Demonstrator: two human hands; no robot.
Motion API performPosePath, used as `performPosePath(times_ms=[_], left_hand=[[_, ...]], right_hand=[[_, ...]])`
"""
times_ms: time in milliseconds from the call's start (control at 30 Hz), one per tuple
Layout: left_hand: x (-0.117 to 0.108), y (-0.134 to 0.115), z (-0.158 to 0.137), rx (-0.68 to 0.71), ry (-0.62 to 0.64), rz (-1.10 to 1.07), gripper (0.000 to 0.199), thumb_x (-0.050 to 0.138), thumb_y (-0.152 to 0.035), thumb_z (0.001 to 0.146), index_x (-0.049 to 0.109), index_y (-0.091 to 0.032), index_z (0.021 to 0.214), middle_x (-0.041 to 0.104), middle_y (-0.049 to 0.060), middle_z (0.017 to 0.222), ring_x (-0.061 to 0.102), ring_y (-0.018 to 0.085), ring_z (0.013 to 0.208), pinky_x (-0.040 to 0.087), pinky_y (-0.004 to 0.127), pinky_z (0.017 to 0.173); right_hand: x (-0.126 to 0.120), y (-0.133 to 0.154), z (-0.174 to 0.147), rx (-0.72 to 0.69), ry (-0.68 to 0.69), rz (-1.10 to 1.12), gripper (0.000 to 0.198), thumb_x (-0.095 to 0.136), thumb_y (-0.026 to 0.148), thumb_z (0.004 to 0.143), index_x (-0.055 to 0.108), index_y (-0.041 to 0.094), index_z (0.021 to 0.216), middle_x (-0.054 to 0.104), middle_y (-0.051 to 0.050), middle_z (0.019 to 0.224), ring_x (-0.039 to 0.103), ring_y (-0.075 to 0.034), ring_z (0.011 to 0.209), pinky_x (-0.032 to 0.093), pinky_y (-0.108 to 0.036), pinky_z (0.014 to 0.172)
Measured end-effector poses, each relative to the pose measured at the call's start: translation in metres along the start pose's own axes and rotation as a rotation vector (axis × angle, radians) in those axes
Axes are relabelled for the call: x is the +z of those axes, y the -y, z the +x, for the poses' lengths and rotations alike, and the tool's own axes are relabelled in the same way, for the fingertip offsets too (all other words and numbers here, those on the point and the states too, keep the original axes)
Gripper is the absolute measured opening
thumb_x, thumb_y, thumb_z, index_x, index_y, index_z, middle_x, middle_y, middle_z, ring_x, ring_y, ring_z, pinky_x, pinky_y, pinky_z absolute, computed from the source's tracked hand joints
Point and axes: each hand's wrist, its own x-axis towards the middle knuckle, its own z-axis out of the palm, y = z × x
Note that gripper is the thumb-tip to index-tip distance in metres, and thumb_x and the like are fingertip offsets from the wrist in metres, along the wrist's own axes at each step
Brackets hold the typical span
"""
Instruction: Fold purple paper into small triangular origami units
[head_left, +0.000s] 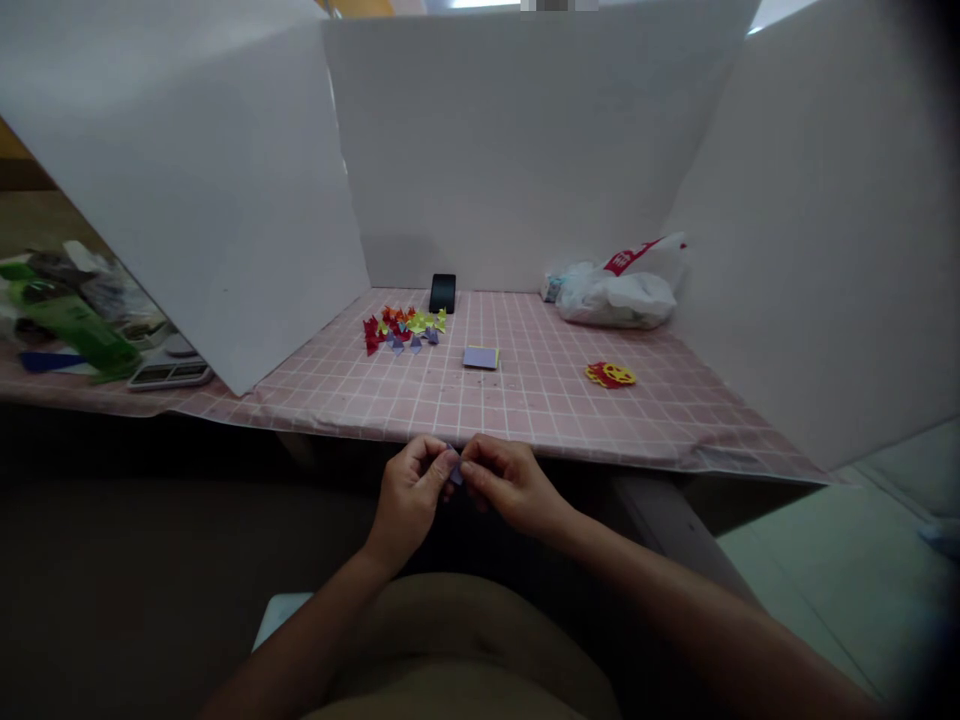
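Note:
Just in front of the table's near edge, my left hand (411, 492) pinches a small purple piece of folded paper (455, 472) between thumb and fingers. From the other side my right hand (516, 488) closes its thumb and fingertips on the same paper. Most of the paper is hidden by the fingers. Beyond my hands, a stack of purple paper squares (480, 357) lies on the table, a yellowish edge showing at its right. Left of it is a cluster of small folded paper pieces (409, 327) in red, orange, yellow-green and purple.
A pink checked cloth (525, 400) covers the table. A black object (442, 292) stands at the back, a white plastic bag (619, 295) at back right, yellow and red cut-out shapes (610, 375) nearer. White panels (525, 150) enclose three sides. A scale (171, 374) and green bottle (79, 325) lie outside left.

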Motion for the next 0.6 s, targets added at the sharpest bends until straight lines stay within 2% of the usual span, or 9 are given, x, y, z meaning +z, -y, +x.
performPosePath(times_ms=[67,233,433,600], left_hand=[[-0.0006,-0.0003,-0.0009,0.009,-0.034,-0.006,0.022,0.067,-0.033,0.083,0.059,-0.016,0.072,0.057,-0.005,0.058,0.052,0.009,0.051,0.042,0.02,0.052],[-0.001,-0.0022,-0.0006,-0.055,-0.007,-0.075,0.017,0.072,-0.03,0.078,0.064,-0.015,0.075,0.067,-0.001,0.064,0.061,0.012,0.059,0.05,0.023,0.057],[-0.0013,-0.0008,-0.001,-0.024,-0.077,-0.094,0.011,0.073,-0.026,0.078,0.068,-0.016,0.078,0.071,0.0,0.069,0.066,0.014,0.067,0.053,0.025,0.069],[-0.0013,0.0022,-0.0005,-0.009,-0.112,-0.09,0.011,0.074,-0.026,0.077,0.07,-0.016,0.078,0.072,0.001,0.072,0.067,0.016,0.069,0.054,0.027,0.07]], right_hand=[[0.0005,-0.0006,-0.0005,-0.046,-0.015,-0.041,0.022,0.055,0.03,0.091,0.053,0.019,0.072,0.053,0.003,0.06,0.048,-0.01,0.051,0.037,-0.023,0.049],[-0.0024,-0.0043,-0.0003,-0.137,-0.079,-0.167,0.017,0.055,0.028,0.092,0.054,0.019,0.077,0.056,0.001,0.066,0.051,-0.012,0.059,0.04,-0.024,0.054],[-0.0007,-0.0066,-0.0008,-0.162,-0.163,-0.112,0.01,0.053,0.025,0.094,0.055,0.02,0.085,0.058,0.0,0.072,0.054,-0.011,0.057,0.044,-0.025,0.056],[-0.0009,-0.0043,0.0,-0.166,-0.152,-0.129,0.013,0.056,0.026,0.094,0.061,0.019,0.084,0.061,-0.001,0.074,0.055,-0.012,0.061,0.045,-0.026,0.058]])
